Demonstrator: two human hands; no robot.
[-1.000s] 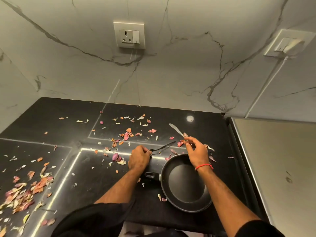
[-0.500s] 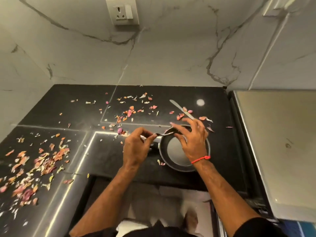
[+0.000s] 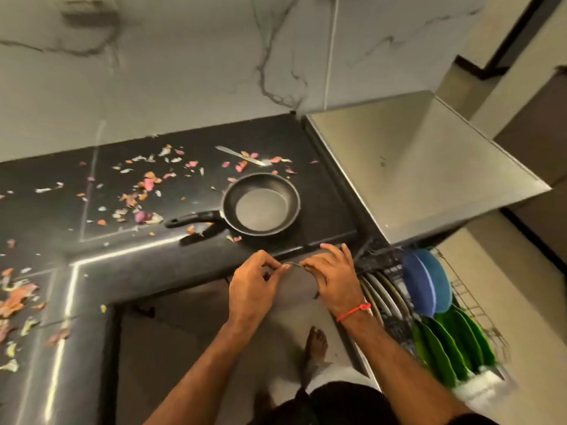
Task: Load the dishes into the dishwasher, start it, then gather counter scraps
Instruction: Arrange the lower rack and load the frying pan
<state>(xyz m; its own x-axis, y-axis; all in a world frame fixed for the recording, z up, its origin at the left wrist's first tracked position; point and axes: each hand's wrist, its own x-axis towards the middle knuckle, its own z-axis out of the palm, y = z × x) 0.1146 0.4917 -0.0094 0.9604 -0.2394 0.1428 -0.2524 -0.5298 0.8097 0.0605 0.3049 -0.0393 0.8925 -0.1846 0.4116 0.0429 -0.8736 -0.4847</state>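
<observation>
My left hand (image 3: 253, 286) and my right hand (image 3: 333, 279) meet in front of the counter edge, both pinching a thin metal fork (image 3: 291, 264) between their fingertips. A black frying pan (image 3: 260, 207) sits empty on the black counter (image 3: 322, 210), handle pointing left. A butter knife (image 3: 239, 155) lies behind the pan among pink onion-skin scraps (image 3: 147, 182). At the lower right the dishwasher rack (image 3: 472, 299) is pulled out with blue plates (image 3: 426, 280), green plates (image 3: 451, 342) and several pale plates (image 3: 380, 292) standing in it.
More scraps (image 3: 15, 299) are piled on the counter's left arm. The steel dishwasher top (image 3: 414, 167) adjoins the counter on the right. A marble wall (image 3: 184, 72) backs the counter. My bare foot (image 3: 317, 342) is on the floor below my hands.
My hands lifted the fork off the pan and drew back past the counter edge toward me. The view swung right and down, revealing the loaded rack.
</observation>
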